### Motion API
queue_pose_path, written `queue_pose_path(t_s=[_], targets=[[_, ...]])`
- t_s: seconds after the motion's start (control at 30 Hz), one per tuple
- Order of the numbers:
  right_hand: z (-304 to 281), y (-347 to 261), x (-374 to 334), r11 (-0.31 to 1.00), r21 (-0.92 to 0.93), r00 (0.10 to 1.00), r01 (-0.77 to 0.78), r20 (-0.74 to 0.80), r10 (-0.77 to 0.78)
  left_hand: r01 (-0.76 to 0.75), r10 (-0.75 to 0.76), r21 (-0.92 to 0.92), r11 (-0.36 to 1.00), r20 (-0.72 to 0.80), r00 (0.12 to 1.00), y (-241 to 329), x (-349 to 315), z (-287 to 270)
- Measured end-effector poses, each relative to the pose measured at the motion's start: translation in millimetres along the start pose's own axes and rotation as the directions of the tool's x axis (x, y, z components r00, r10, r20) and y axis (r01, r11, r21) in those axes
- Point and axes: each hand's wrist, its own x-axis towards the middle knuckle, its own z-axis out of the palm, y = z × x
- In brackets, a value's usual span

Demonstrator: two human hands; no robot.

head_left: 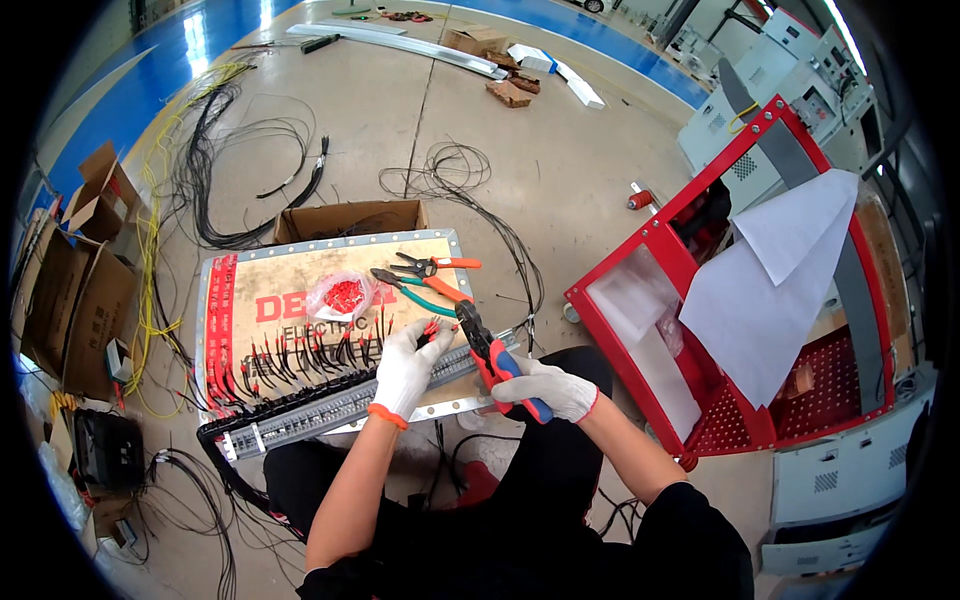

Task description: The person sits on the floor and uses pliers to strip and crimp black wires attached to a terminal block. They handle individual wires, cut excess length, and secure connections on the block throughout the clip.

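My right hand [552, 388], in a white glove, is wrapped round the red and blue handles of a crimping tool [482, 346]. Just left of the tool's jaws, my gloved left hand [410, 366] pinches a black wire with a red terminal [430, 328] at its end. Below the fingers, a long grey terminal rail [330, 409] lies slanted along the near edge of a wooden case [240, 300]. Short black wires [300, 352] with bare or red ends rise in a row behind the rail. A clear plastic bag of red terminals [346, 296] sits beyond them.
Pliers with teal and orange handles [430, 300] and an orange-handled wire stripper [450, 263] lie on the case. A red metal cart [640, 240] with white sheets [760, 280] stands right. Cardboard boxes [85, 310] stand left; black cables [200, 180] coil on the floor.
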Motion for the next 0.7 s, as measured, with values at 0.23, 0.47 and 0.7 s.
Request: queue_pose_path(t_s=[0.23,0.47,0.7], targets=[[16.9,-34.2,-17.3,0.961,-0.276,0.997,0.009,-0.066,-0.029,-0.012,0.010,0.127,0.992,0.016,1.000,9.4,-3.5,-2.0],[33.3,-13.0,-1.0,0.863,-0.490,0.968,-0.118,-0.250,-0.009,0.020,-0.023,0.075,0.997,0.039,0.999,19.2,-9.0,-1.0],[28.2,24.4,24.6,0.931,-0.363,0.971,0.047,-0.201,-0.127,0.037,-0.035,-0.043,0.998,0.048,0.998,11.6,-5.7,-3.1]])
